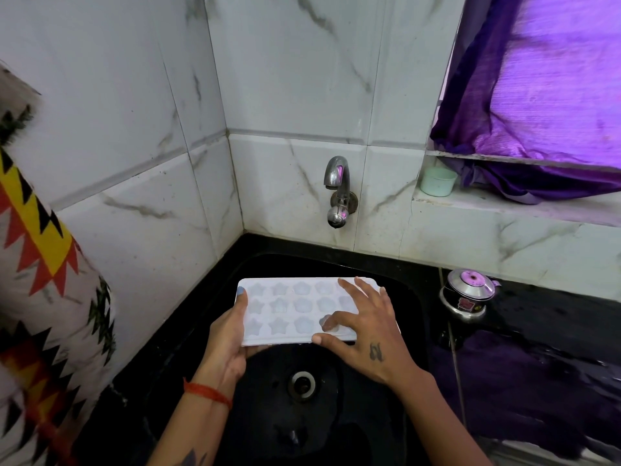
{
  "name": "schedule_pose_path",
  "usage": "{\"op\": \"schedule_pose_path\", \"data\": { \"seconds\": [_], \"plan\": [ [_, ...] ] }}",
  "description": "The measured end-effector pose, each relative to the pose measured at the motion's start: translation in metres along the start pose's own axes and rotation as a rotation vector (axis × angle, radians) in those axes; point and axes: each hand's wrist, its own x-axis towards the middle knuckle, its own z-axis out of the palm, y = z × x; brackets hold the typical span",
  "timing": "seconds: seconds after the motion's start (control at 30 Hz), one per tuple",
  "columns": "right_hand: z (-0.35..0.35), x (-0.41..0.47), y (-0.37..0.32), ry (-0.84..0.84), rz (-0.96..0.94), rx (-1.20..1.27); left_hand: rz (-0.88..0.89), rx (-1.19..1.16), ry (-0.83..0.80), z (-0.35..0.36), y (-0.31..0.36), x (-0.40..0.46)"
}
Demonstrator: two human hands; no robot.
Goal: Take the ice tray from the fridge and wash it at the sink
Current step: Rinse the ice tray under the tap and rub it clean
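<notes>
Since the tray is out of the fridge and over the sink: the fetching part looks done, and the washing is what remains.
Progress: the ice tray (302, 311) is held above the black sink (408, 297); no water runs from the tap (337, 183), so as far as can be judged the rinse has not begun.
Left to do: likely opening the tap, wetting and rubbing the moulds, then draining the tray.
Ice tray place: level, moulds facing up, over the far half of the sink, in front of the tap and above the drain (302, 385).
Ice tray contents: star and flower shaped moulds in three rows; they look pale and I cannot tell whether ice or water lies in them.
Left hand (232, 344): grips the left short end of the tray, thumb on top, fingers under it.
Right hand (366, 334): fingers spread and lying on top of the right part of the tray, thumb at its near edge; it presses rather than clasps.
Sink contents: nothing but the drain shows in it, and wet glints.
Green cup (438, 181): on the window ledge to the right of the tap; its inside is not visible.
Steel pot (468, 294): lidded, on the black tabletop just right of the sink, near the wall; contents hidden.
</notes>
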Motion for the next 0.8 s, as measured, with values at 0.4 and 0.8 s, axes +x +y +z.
{"op": "schedule_pose_path", "data": {
  "seconds": [0.4,0.8],
  "plan": [
    [0.0009,-0.0011,0.0001,0.006,0.003,-0.018,-0.002,0.006,-0.004,-0.0005,-0.0005,-0.0013],
    [0.0025,-0.0012,0.0006,0.035,-0.006,0.03,-0.02,0.008,0.003,-0.0005,-0.0005,-0.0006]
  ]
}}
